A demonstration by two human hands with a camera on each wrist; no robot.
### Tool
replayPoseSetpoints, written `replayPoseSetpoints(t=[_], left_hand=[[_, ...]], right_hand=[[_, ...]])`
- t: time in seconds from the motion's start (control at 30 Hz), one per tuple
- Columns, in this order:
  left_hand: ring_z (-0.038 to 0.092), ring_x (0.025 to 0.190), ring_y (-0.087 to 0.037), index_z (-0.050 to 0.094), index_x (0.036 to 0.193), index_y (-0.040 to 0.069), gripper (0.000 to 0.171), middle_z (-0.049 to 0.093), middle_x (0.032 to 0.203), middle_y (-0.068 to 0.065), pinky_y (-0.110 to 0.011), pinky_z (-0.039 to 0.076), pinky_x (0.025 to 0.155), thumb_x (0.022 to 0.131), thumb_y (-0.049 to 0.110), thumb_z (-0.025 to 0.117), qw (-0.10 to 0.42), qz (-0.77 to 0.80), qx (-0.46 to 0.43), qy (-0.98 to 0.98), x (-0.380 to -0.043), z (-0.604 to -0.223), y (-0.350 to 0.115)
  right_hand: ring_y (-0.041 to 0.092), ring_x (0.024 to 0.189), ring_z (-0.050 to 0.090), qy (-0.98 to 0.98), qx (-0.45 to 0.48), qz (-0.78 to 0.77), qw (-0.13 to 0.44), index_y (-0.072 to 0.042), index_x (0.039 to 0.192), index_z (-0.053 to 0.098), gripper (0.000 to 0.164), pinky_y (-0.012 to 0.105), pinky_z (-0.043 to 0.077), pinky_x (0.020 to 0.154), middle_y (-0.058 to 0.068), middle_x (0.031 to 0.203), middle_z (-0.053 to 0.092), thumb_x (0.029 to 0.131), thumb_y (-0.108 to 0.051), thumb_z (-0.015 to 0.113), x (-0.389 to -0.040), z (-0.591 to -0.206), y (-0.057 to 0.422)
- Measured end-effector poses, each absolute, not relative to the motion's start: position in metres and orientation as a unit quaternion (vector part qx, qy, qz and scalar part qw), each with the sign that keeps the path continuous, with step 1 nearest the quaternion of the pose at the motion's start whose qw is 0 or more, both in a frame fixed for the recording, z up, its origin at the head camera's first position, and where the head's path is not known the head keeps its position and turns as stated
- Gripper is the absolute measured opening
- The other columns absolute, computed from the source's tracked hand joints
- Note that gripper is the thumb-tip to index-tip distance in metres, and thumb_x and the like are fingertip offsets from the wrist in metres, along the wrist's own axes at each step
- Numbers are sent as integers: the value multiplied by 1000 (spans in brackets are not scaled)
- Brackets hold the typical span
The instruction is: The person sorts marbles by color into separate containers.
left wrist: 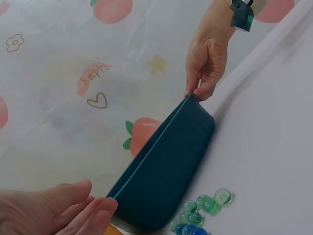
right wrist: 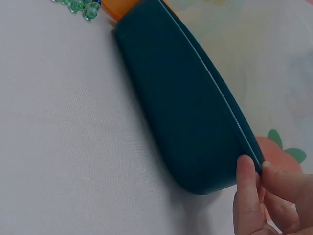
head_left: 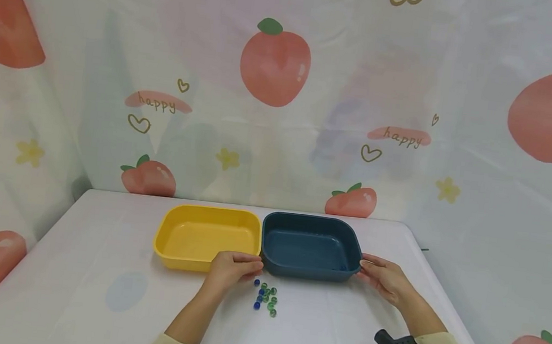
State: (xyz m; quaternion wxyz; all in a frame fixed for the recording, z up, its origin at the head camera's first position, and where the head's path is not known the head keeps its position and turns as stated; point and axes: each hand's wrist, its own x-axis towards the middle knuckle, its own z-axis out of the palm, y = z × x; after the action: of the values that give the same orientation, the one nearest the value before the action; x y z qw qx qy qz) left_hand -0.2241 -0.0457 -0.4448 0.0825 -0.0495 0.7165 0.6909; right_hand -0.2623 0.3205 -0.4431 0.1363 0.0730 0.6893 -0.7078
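Note:
My right hand pinches the right front corner of a dark blue tray. In the right wrist view, fingertips of that hand lie on both sides of the tray's rim. At the opposite front corner, beside a yellow tray, my left hand touches the blue tray with fairly straight fingers. The left wrist view shows that thumb and fingers spread a little apart at the corner. Green marbles and blue marbles lie in a loose cluster on the table before the trays.
Both trays stand side by side on a white-covered table. Small dark spots, too small to identify, show inside the blue tray's right front corner. A peach-printed cloth hangs behind the table and at its sides.

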Motion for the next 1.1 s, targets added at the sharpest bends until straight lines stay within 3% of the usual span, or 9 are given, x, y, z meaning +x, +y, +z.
replayPoseSetpoints(t=[0.53, 0.83, 1.1], left_hand=[[69, 76, -13, 78, 98, 3, 18, 76, 88, -6, -27, 61, 72, 83, 14, 78, 32, 622, -46, 781, -217, -477, -46], [72, 79, -16, 77, 98, 2, 19, 76, 89, -7, -28, 61, 74, 81, 12, 80, 9, 607, -45, 793, -218, -494, -41], [74, 81, -20, 77, 95, -1, 21, 76, 88, -11, -29, 61, 71, 75, 5, 83, -48, 580, -35, 812, -221, -501, -34]], right_hand=[[10, 88, 69, 689, 76, -708, 133, 16, 148, 21, 61, 26, 59, 84, 2, 101, 68, 100, -4, 53, -263, -445, 324], [10, 89, 69, 690, 72, -708, 132, 16, 148, 19, 62, 26, 59, 83, 4, 106, 67, 100, -4, 52, -262, -447, 322], [10, 89, 68, 694, 74, -704, 134, 16, 148, 19, 61, 25, 59, 83, 5, 107, 67, 101, -4, 52, -262, -446, 322]])
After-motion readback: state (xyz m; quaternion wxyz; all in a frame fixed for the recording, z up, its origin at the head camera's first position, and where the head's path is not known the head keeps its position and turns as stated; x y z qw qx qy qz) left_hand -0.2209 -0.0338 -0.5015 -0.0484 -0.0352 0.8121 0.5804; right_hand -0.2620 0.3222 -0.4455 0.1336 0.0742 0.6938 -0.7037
